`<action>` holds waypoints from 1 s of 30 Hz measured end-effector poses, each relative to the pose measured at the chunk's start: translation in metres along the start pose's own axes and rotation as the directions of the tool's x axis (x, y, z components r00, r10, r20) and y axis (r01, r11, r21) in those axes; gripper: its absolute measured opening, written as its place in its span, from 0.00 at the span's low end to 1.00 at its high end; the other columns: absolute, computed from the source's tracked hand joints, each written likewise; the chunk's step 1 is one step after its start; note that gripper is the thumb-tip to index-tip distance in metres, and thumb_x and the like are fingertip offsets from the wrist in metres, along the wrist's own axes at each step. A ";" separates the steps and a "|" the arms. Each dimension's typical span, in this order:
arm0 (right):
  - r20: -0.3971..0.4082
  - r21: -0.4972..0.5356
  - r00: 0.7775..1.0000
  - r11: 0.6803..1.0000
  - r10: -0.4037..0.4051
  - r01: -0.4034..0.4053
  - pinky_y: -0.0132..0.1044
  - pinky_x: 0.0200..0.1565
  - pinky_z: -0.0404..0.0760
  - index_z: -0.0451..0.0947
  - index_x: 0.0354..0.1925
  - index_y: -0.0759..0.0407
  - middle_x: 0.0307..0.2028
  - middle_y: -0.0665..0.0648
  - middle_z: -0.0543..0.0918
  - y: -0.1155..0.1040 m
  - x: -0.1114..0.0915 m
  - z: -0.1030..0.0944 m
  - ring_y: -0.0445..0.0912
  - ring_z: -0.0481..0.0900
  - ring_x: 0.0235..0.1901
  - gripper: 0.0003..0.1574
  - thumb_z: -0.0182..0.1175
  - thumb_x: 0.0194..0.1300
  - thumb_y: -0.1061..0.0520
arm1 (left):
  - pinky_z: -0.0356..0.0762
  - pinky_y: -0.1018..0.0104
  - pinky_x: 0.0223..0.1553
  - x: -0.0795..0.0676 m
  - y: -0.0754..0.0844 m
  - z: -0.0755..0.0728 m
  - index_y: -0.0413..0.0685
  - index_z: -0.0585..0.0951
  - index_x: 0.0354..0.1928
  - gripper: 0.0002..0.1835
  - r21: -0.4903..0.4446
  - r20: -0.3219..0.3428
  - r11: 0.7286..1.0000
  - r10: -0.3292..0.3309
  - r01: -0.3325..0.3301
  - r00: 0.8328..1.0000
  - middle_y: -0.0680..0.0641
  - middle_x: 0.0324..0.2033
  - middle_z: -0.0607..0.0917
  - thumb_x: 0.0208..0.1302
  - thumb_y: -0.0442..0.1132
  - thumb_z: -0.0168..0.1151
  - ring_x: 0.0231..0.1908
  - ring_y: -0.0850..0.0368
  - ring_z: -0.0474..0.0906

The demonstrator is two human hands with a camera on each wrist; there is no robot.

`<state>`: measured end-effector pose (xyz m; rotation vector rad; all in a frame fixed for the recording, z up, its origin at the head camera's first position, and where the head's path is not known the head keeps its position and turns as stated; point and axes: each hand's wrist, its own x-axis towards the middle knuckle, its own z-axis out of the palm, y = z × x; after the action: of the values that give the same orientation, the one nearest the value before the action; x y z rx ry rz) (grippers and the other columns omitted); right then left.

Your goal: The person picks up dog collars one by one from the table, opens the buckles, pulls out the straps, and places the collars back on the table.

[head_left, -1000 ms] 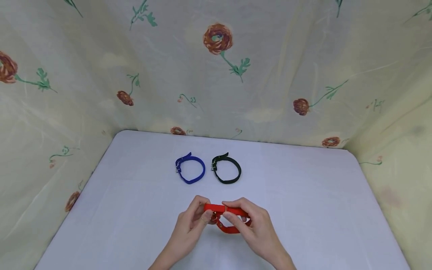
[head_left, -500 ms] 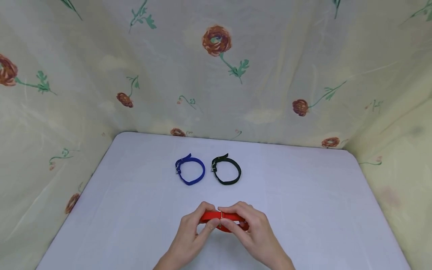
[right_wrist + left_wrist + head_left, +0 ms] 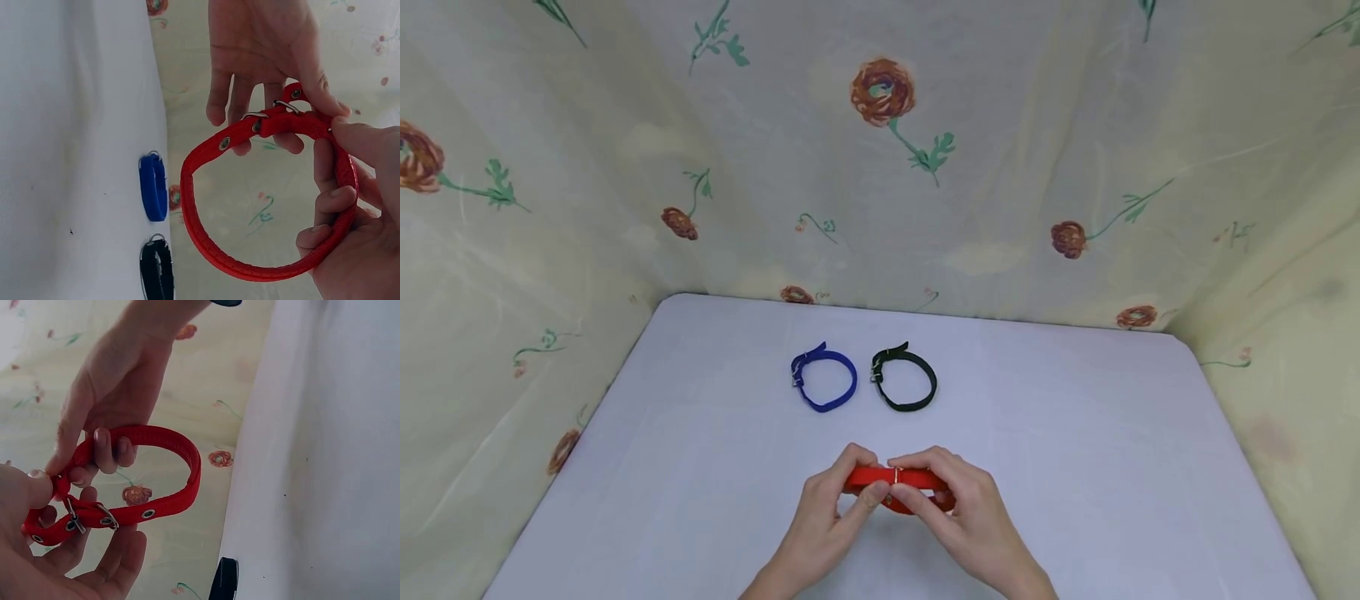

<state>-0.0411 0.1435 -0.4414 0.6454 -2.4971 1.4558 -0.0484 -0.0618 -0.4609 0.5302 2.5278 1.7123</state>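
A red pet collar (image 3: 921, 478), buckled into a loop, is held between both hands in front of the body. In the left wrist view its metal buckle and eyelets show along the strap (image 3: 167, 505). My left hand (image 3: 820, 521) grips the collar's left part, the thumb close to a slim metal keeper on the strap. My right hand (image 3: 977, 517) pinches the strap just right of that keeper, other fingers curled round the band (image 3: 256, 273) in the right wrist view. Both thumb tips nearly meet.
On the white table (image 3: 1075, 433) beyond the hands lie a blue collar (image 3: 852, 379) and, to its right, a black collar (image 3: 931, 382), both buckled into rings. A flowered curtain (image 3: 985, 167) hangs behind and at both sides of the table.
My left hand has come in along the red collar towards the right hand, so the fingertips now nearly meet at the keeper. The collar sits slightly lower in view; its buckle is now hidden there.
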 end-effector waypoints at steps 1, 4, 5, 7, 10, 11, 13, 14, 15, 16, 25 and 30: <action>0.003 0.001 1.000 1.000 0.020 -0.020 0.31 0.35 0.89 0.85 0.55 0.44 0.44 0.44 0.91 0.000 0.000 0.000 0.33 0.85 0.38 0.15 0.72 0.72 0.55 | 0.87 0.66 0.53 0.000 0.000 -0.001 0.56 0.76 0.50 0.07 -0.029 0.011 0.999 -0.025 0.025 1.000 0.56 0.40 0.91 0.80 0.48 0.62 0.44 0.67 0.87; 0.012 0.009 0.996 0.996 0.085 -0.085 0.29 0.36 0.89 0.85 0.55 0.44 0.46 0.45 0.91 -0.001 0.000 0.000 0.32 0.86 0.39 0.15 0.72 0.72 0.53 | 0.86 0.67 0.54 0.000 0.001 -0.005 0.52 0.74 0.50 0.08 -0.124 0.032 0.987 -0.096 0.100 0.995 0.50 0.43 0.92 0.82 0.46 0.59 0.44 0.63 0.88; 0.013 0.016 0.994 0.994 0.105 -0.105 0.29 0.37 0.89 0.85 0.56 0.45 0.46 0.46 0.91 -0.001 0.000 0.000 0.32 0.87 0.39 0.15 0.72 0.72 0.53 | 0.86 0.66 0.53 0.000 0.001 -0.006 0.50 0.73 0.50 0.08 -0.147 0.037 0.982 -0.112 0.116 0.993 0.48 0.45 0.92 0.83 0.46 0.58 0.44 0.62 0.88; 0.013 0.034 0.990 0.990 0.138 -0.139 0.29 0.37 0.89 0.84 0.56 0.45 0.47 0.47 0.92 -0.002 0.000 0.000 0.32 0.88 0.40 0.15 0.72 0.73 0.53 | 0.86 0.66 0.52 0.001 0.002 -0.008 0.48 0.72 0.49 0.09 -0.184 0.051 0.974 -0.126 0.134 0.991 0.45 0.48 0.92 0.84 0.46 0.56 0.45 0.59 0.88; 0.007 0.061 0.989 0.987 0.146 -0.146 0.30 0.38 0.89 0.84 0.55 0.46 0.47 0.48 0.92 -0.002 0.001 -0.001 0.33 0.89 0.40 0.14 0.71 0.73 0.55 | 0.86 0.67 0.54 0.001 0.002 -0.010 0.48 0.73 0.50 0.10 -0.186 0.070 0.973 -0.125 0.136 0.990 0.44 0.52 0.93 0.85 0.47 0.54 0.48 0.55 0.89; 0.006 0.071 0.989 0.987 0.147 -0.147 0.30 0.39 0.90 0.83 0.55 0.46 0.47 0.48 0.92 -0.002 0.001 -0.001 0.33 0.89 0.41 0.14 0.71 0.73 0.55 | 0.86 0.68 0.54 0.001 0.002 -0.010 0.48 0.74 0.50 0.10 -0.182 0.074 0.974 -0.122 0.133 0.990 0.44 0.51 0.92 0.85 0.47 0.55 0.49 0.55 0.89; 0.012 0.082 0.988 0.984 0.155 -0.156 0.30 0.39 0.90 0.83 0.54 0.45 0.47 0.48 0.92 -0.002 0.001 -0.001 0.33 0.89 0.41 0.13 0.70 0.74 0.55 | 0.85 0.68 0.56 0.000 0.002 -0.009 0.49 0.76 0.50 0.09 -0.181 0.070 0.974 -0.126 0.137 0.990 0.45 0.50 0.92 0.84 0.47 0.56 0.48 0.54 0.89; 0.015 0.089 0.987 0.983 0.159 -0.160 0.30 0.39 0.90 0.83 0.53 0.46 0.47 0.49 0.91 -0.003 0.001 -0.001 0.34 0.89 0.41 0.12 0.70 0.74 0.55 | 0.84 0.68 0.57 0.000 0.002 -0.008 0.50 0.77 0.50 0.08 -0.180 0.063 0.974 -0.131 0.140 0.989 0.46 0.49 0.92 0.83 0.47 0.57 0.48 0.55 0.89; 0.019 0.100 0.985 0.980 0.170 -0.171 0.31 0.40 0.90 0.83 0.53 0.46 0.46 0.49 0.91 -0.003 0.001 -0.001 0.35 0.89 0.41 0.11 0.69 0.75 0.55 | 0.84 0.67 0.58 0.000 0.002 -0.008 0.51 0.78 0.50 0.08 -0.177 0.054 0.974 -0.132 0.140 0.990 0.48 0.48 0.92 0.82 0.47 0.59 0.48 0.56 0.89; 0.023 0.112 0.982 0.976 0.186 -0.188 0.31 0.40 0.90 0.83 0.53 0.47 0.46 0.49 0.91 -0.003 0.001 -0.002 0.35 0.88 0.41 0.10 0.69 0.75 0.55 | 0.83 0.66 0.58 0.000 0.001 -0.007 0.53 0.79 0.51 0.07 -0.174 0.044 0.975 -0.134 0.140 0.990 0.49 0.47 0.92 0.82 0.47 0.60 0.47 0.58 0.89; 0.101 0.341 0.927 0.862 0.362 -0.374 0.29 0.56 0.86 0.80 0.57 0.56 0.54 0.60 0.86 -0.009 0.003 -0.003 0.42 0.85 0.53 0.13 0.65 0.78 0.56 | 0.82 0.62 0.60 -0.004 0.001 0.000 0.57 0.76 0.60 0.17 -0.204 0.000 0.971 -0.125 0.122 0.992 0.54 0.52 0.93 0.75 0.43 0.70 0.48 0.62 0.89; 0.145 0.353 0.925 0.856 0.350 -0.379 0.30 0.62 0.82 0.78 0.60 0.55 0.58 0.60 0.86 -0.011 0.004 -0.001 0.43 0.84 0.59 0.15 0.63 0.80 0.55 | 0.81 0.62 0.63 -0.007 0.002 -0.003 0.49 0.79 0.56 0.16 -0.275 -0.051 0.954 -0.140 0.121 0.989 0.46 0.47 0.93 0.72 0.39 0.71 0.44 0.59 0.91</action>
<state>-0.0394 0.1383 -0.4306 0.2838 -2.5140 2.1199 -0.0425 -0.0663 -0.4591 0.2819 2.2562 2.0125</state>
